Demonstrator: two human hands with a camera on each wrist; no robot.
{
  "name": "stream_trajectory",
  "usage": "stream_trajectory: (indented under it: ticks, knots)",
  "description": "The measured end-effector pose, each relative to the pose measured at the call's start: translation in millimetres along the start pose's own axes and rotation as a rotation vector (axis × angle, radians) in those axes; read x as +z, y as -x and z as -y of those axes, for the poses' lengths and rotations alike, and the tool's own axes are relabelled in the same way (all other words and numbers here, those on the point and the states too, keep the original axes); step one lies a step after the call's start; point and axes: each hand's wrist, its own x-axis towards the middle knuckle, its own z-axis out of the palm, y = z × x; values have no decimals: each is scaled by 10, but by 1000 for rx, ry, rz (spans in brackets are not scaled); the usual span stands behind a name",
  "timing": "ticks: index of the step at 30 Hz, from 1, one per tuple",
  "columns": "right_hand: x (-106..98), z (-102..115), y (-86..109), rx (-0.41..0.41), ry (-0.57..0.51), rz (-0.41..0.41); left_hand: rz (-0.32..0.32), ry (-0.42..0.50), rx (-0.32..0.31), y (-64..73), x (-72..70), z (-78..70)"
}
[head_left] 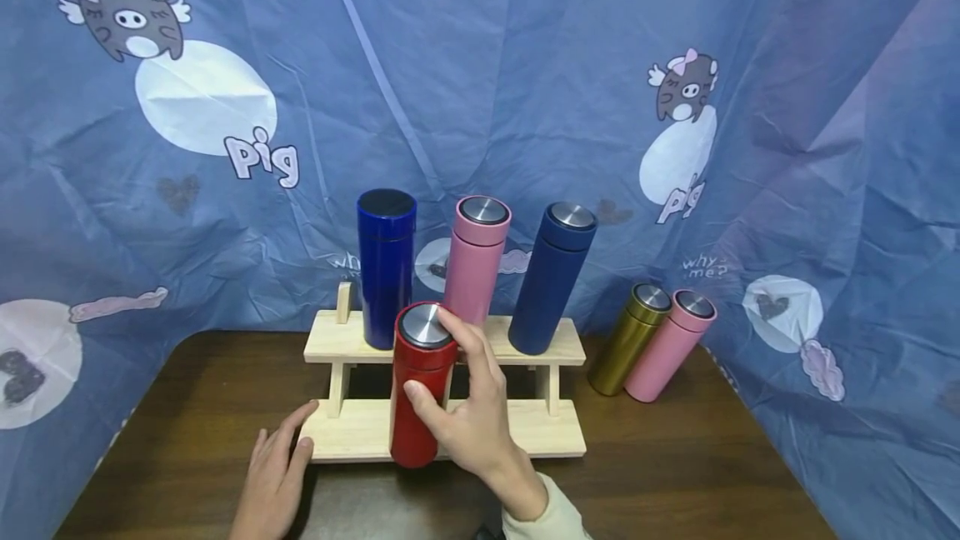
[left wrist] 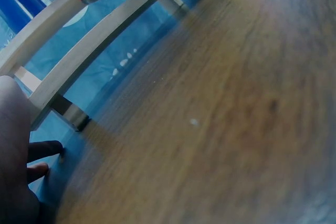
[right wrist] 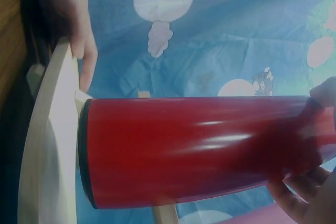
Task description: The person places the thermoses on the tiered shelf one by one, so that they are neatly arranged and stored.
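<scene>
My right hand point(head_left: 476, 423) grips a red thermos bottle point(head_left: 417, 407) with a silver-topped lid, fingers and thumb around its upper part. The red bottle stands almost upright at the front of the wooden rack's lower tier point(head_left: 348, 432). In the right wrist view the dark base of the bottle point(right wrist: 184, 150) is right at the board point(right wrist: 55, 140). My left hand point(head_left: 272, 477) is at the left end of that tier, fingers extended, fingertips at its corner. In the left wrist view, the left hand point(left wrist: 16, 145) sits beside the rack's end.
Glossy blue point(head_left: 386, 273), pink point(head_left: 477, 265) and matte navy point(head_left: 553, 282) bottles stand on the upper tier point(head_left: 495, 332). A gold bottle point(head_left: 633, 340) and another pink bottle point(head_left: 671, 348) stand on the brown table point(head_left: 660, 457), right of the rack. A blue printed curtain point(head_left: 480, 65) hangs behind.
</scene>
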Motion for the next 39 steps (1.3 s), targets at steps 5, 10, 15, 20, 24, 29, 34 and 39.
stream_trajectory:
  ticks: [5, 10, 15, 20, 24, 29, 34, 39]
  knots:
    - [103, 30, -15, 4, -18, 7, 10, -3, -14, 3, -4, -4]
    - [183, 42, -28, 24, -15, 11, 15, 3, -21, 10, -2, 2]
    - [243, 34, -38, 41, -24, 15, 10, 14, -7, 5, 5, 19]
    - [291, 11, -45, 47, -31, 21, -16, 15, 24, 6, 16, 50]
    - [323, -10, -39, 56, -28, 28, -27, 11, 42, 6, 17, 64]
    - [368, -38, -12, 59, -12, 43, -29, 10, 51, 0, 23, 72]
    - [403, -43, 0, 60, -6, 52, -41, 17, 63, -1, 26, 73]
    - [413, -37, 20, 107, -3, 62, -25, 17, 45, -7, 24, 55]
